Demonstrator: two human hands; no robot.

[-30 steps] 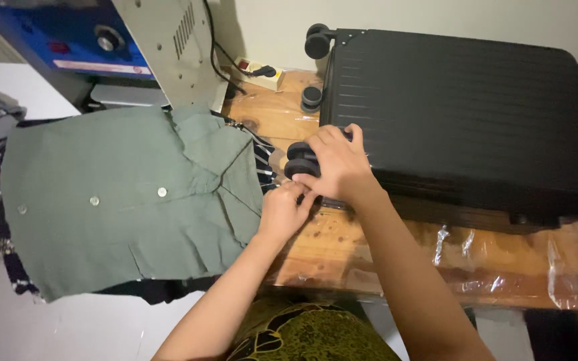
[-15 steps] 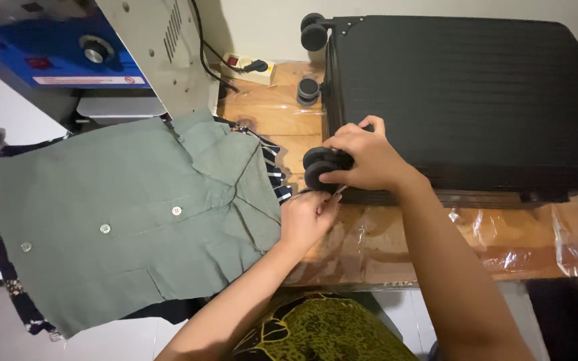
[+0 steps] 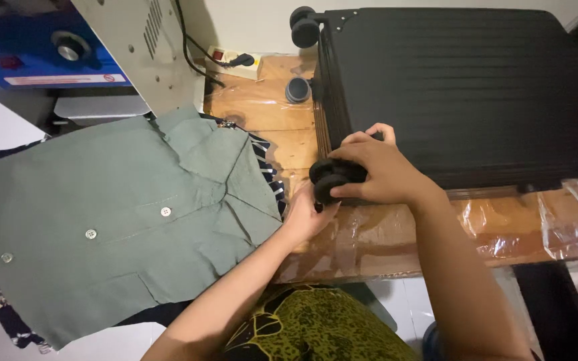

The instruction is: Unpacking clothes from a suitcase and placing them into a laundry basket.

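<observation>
Work looks mid-way — right hand (image 3: 379, 170) clasps the black twin caster wheel (image 3: 329, 180) at the near-left corner of the ribbed black hard-shell suitcase (image 3: 463, 87) lying flat on the plastic-covered wooden table (image 3: 369, 241), left hand (image 3: 309, 214) w/ curled fingers touching the wheel from below, grip unclear — nothing visibly off or undone yet.

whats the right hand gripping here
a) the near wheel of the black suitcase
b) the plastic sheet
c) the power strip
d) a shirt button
a: the right hand is wrapped over the near wheel at the corner of the black suitcase, while the left hand reaches up under the same wheel, beside the green shirt.
</observation>
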